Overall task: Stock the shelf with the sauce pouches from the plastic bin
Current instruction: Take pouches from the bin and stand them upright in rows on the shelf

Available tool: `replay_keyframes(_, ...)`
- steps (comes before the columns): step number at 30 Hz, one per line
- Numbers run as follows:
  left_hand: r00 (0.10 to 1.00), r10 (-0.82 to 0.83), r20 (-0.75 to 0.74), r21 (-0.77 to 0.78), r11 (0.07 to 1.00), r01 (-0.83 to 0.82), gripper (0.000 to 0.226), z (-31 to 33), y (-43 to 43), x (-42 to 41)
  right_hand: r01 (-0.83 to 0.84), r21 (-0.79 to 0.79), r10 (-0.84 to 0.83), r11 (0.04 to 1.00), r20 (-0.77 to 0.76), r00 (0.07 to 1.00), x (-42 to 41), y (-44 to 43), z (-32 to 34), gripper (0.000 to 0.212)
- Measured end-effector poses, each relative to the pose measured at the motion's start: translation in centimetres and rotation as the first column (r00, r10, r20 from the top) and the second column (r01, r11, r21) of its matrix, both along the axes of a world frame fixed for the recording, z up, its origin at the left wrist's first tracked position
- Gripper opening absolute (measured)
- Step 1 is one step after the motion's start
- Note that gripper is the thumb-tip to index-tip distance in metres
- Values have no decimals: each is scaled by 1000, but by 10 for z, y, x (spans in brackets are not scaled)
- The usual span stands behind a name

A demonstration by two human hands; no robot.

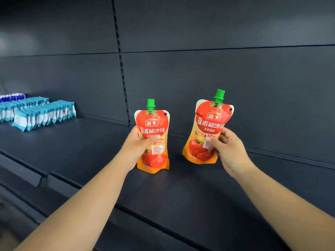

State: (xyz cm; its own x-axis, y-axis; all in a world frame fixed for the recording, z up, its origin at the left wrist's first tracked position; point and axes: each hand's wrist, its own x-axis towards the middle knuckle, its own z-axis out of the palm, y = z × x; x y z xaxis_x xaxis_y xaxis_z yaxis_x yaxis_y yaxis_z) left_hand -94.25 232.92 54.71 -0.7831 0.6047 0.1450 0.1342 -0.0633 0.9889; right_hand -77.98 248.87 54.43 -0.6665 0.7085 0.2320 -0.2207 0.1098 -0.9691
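Grip, left hand (138,144): fingers curled round the middle of the left tomato sauce pouch (154,122), which stands upright on the shelf (90,151). Grip, right hand (227,149): holding the right tomato sauce pouch (208,120), tilted; shelf contact unclear. Blue-and-white packets (43,113) lie well left of both grips.

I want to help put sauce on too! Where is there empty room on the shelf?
Bare shelf lies between the blue packets and the left pouch, and more right of the right pouch. The gap between the two pouches is tight, with the left hand and right hand there.
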Motion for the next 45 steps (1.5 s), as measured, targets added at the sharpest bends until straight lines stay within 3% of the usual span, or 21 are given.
replay_keyframes(3,996,88,-32,18,996,-87,63,-12,7,-9,23,17,-24,1000,40,999,-15,9,-13,25)
replay_keyframes(6,990,50,-134,-97,993,-63,76,-28,3,-6,27,76,-34,997,103,994,-21,15,-25,25)
replay_keyframes(11,986,-6,-168,-129,992,-15,63,-38,-10,-23,5,123,-28,992,179,983,-30,19,-25,29)
replay_keyframes(17,970,129,-205,-90,985,-150,54,-37,2,-70,36,144,-64,989,196,978,-48,24,-23,37)
replay_keyframes(25,945,236,-224,-109,958,-265,58,-35,17,-159,73,159,-103,985,191,976,-113,31,-26,36)
replay_keyframes(36,976,152,-154,-107,980,-169,59,-43,44,-202,50,160,-86,986,224,971,-162,27,-41,44)
replay_keyframes(39,971,96,-221,-203,969,-142,74,-47,45,-202,7,149,-56,989,325,944,-159,33,-45,47)
replay_keyframes(42,938,145,-316,-245,942,-228,81,-50,46,-203,16,219,-96,976,358,929,-160,36,-43,44)
replay_keyframes(45,943,162,-291,-262,934,-242,80,-48,48,-204,43,230,-124,972,349,929,-165,38,-40,41)
